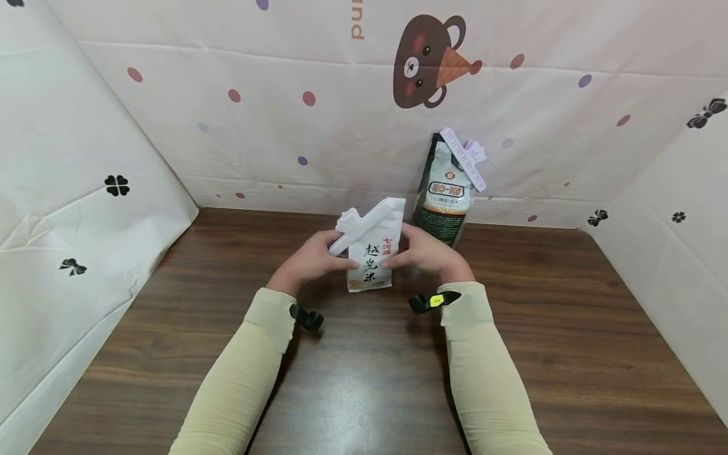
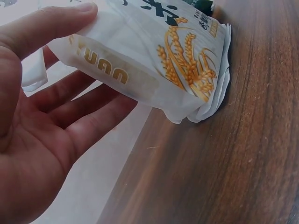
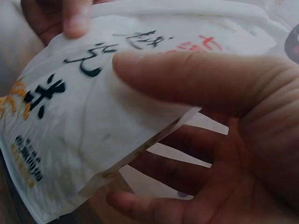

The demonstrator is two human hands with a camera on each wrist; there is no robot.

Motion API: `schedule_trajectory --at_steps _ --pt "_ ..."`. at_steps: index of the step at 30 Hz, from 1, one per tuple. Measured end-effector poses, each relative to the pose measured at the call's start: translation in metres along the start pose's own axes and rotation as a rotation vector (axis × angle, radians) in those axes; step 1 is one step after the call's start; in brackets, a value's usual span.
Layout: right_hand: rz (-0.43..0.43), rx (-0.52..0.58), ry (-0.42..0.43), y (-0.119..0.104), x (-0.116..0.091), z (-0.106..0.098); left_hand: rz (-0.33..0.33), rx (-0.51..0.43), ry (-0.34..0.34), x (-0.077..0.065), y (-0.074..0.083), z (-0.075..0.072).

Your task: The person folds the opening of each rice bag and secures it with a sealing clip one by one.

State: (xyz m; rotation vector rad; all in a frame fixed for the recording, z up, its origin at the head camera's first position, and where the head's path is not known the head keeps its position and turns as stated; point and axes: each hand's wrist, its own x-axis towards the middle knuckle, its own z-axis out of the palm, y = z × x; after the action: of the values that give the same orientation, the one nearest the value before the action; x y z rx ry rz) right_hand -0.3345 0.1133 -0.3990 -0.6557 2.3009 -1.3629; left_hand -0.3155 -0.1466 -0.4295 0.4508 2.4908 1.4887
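Observation:
A small white rice bag (image 1: 372,268) with black and red characters stands upright, its lower edge at the wooden table. Slanting across its top is a white bag clip (image 1: 366,222). My left hand (image 1: 311,258) holds the bag's left side, with the thumb in front and the fingers behind. On the opposite side my right hand (image 1: 428,251) grips it the same way. The left wrist view shows golden wheat ears printed near the bottom of the rice bag (image 2: 154,60). In the right wrist view, the right thumb (image 3: 173,77) presses the bag's front.
A dark green and white KO-KO bag (image 1: 446,196) leans against the printed backdrop (image 1: 341,145) behind my right hand. A pale purple clip (image 1: 463,161) crosses its top corner. White cloth walls flank the brown wooden table (image 1: 352,392).

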Motion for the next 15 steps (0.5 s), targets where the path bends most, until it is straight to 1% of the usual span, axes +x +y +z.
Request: schedule_trajectory --at_steps 2,5,9,11,15 --pt "0.006 -0.015 0.005 0.002 0.001 0.001 0.01 0.007 0.012 0.0 0.0 0.0" --pt "-0.009 -0.017 0.033 0.003 0.004 0.002 0.032 0.019 0.041 0.0 0.0 -0.001" --pt "-0.061 0.046 0.07 0.004 0.009 0.006 0.049 0.038 0.081 0.001 0.001 -0.003" --pt "-0.077 0.087 0.092 0.004 0.011 0.01 0.044 0.047 0.096 0.0 0.001 -0.005" --pt "-0.07 0.103 0.166 0.001 0.015 0.018 0.052 0.043 0.114 -0.001 0.001 -0.01"
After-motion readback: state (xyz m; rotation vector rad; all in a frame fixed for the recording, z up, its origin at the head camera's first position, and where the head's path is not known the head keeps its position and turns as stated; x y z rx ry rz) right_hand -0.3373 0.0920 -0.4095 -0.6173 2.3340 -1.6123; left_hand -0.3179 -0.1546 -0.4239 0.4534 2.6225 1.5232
